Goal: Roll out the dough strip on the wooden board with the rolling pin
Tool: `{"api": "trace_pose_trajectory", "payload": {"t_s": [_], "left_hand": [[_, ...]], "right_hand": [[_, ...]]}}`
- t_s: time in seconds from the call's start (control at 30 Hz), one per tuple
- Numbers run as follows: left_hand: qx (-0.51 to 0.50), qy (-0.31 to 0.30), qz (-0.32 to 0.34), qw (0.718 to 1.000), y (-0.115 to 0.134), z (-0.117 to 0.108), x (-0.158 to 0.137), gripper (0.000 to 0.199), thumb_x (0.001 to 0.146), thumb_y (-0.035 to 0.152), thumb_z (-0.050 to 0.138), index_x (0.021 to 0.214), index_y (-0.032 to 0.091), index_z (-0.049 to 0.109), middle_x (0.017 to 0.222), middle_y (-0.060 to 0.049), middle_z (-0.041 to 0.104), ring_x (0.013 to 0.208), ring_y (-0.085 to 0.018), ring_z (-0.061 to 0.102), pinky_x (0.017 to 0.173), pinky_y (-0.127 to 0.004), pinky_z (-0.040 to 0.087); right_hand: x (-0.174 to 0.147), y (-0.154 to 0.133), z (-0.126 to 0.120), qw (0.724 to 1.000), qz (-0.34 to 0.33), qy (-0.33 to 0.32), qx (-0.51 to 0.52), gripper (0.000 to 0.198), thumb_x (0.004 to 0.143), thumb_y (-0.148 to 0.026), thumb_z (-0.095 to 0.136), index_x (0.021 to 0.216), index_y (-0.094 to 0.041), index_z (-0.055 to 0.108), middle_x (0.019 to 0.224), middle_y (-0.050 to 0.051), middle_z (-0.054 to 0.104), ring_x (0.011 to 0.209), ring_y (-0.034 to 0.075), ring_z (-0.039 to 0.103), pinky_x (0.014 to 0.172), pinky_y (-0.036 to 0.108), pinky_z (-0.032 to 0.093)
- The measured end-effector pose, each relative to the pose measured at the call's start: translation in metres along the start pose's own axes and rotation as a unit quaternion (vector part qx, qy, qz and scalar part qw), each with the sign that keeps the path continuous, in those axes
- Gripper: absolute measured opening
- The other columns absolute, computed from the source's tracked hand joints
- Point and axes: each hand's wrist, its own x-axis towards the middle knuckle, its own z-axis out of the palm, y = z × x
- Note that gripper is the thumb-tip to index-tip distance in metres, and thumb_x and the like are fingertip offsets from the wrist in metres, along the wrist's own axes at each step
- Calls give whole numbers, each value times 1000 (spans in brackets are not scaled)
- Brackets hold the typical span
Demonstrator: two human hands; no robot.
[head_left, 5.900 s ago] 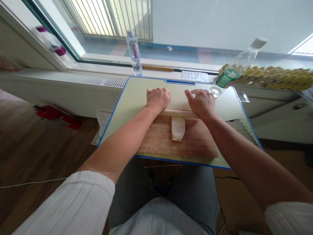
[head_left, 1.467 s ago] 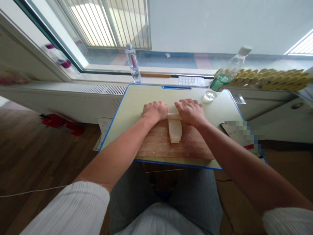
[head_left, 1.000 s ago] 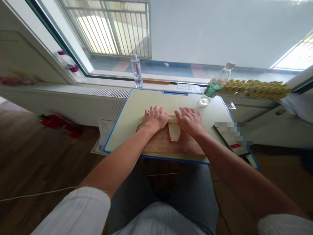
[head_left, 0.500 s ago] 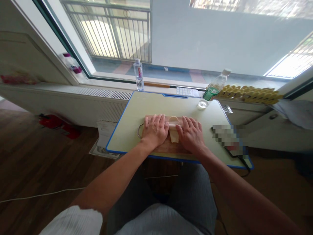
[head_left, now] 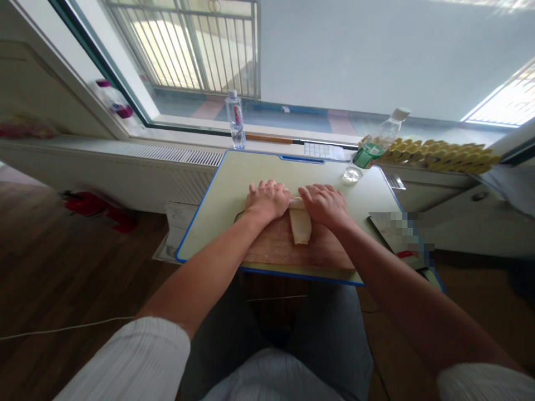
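Observation:
My left hand (head_left: 267, 199) grips the left part of a rolling pin (head_left: 296, 199), fingers curled over it. On the right part of the pin rests my right hand (head_left: 324, 204), closed around it with the thumb toward the middle. Only a short stretch of the pin shows between the hands. A flat strip of pale dough (head_left: 300, 225) runs from under the pin toward me. It lies on a wooden cutting board (head_left: 276, 248), whose far edge is hidden by my hands.
The board sits on a small blue-edged table (head_left: 217, 189). A green-labelled bottle (head_left: 368, 153) stands at its back right, and a blurred flat device (head_left: 397, 236) lies at the right. Another clear bottle (head_left: 236, 120) stands by the windowsill. A fire extinguisher (head_left: 98, 209) is on the floor.
Both hands have pushed the rolling pin away from me toward the far edge of the board. More of the dough strip now shows on the near side, and the fingers are more curled.

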Motion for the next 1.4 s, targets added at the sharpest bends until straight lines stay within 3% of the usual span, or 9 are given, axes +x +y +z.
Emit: {"api": "trace_pose_trajectory", "payload": {"t_s": [0.2, 0.4, 0.67, 1.0, 1.3, 1.4], "left_hand": [[3, -71, -3, 997, -2, -9, 32, 58, 108, 42, 26, 142, 26, 70, 156, -14, 62, 143, -37, 54, 120, -65, 37], [-15, -65, -10, 998, -7, -4, 51, 55, 107, 44, 31, 143, 31, 70, 158, -13, 60, 142, -38, 54, 120, -65, 38], [-11, -57, -7, 998, -10, -1, 62, 54, 106, 43, 33, 140, 30, 72, 155, -15, 62, 141, -39, 55, 118, -67, 39], [0, -38, -6, 999, -2, -3, 40, 55, 108, 44, 30, 142, 30, 71, 154, -13, 65, 139, -37, 56, 119, -64, 38], [7, 14, 8, 1000, 5, -2, 0, 53, 110, 49, 32, 133, 28, 75, 148, -13, 69, 134, -35, 62, 117, -61, 42], [-3, 34, 16, 999, 5, 1, -17, 53, 111, 51, 33, 139, 27, 71, 155, -12, 66, 139, -34, 60, 121, -61, 39]], "right_hand": [[32, 7, 1, 997, 28, -36, 65, 65, 112, -66, 25, 139, -32, 73, 154, 7, 67, 142, 35, 56, 114, 50, 42], [53, 12, 5, 995, 39, -37, 82, 70, 110, -72, 28, 143, -30, 73, 156, 10, 65, 142, 36, 55, 115, 52, 41], [63, 15, 9, 995, 26, -36, 89, 71, 111, -71, 26, 133, -27, 77, 149, 12, 69, 136, 36, 58, 113, 51, 43], [40, 11, 9, 995, 35, -15, 88, 65, 112, -68, 30, 138, -28, 74, 154, 10, 67, 139, 35, 57, 114, 51, 42], [-5, 2, 18, 995, 13, 87, 35, 71, 114, -63, 26, 145, -16, 69, 146, 16, 72, 133, 36, 59, 113, 50, 40], [-21, -1, 17, 994, 4, 100, 32, 73, 114, -62, 21, 145, -16, 68, 147, 17, 70, 136, 37, 55, 114, 52, 37]]}}
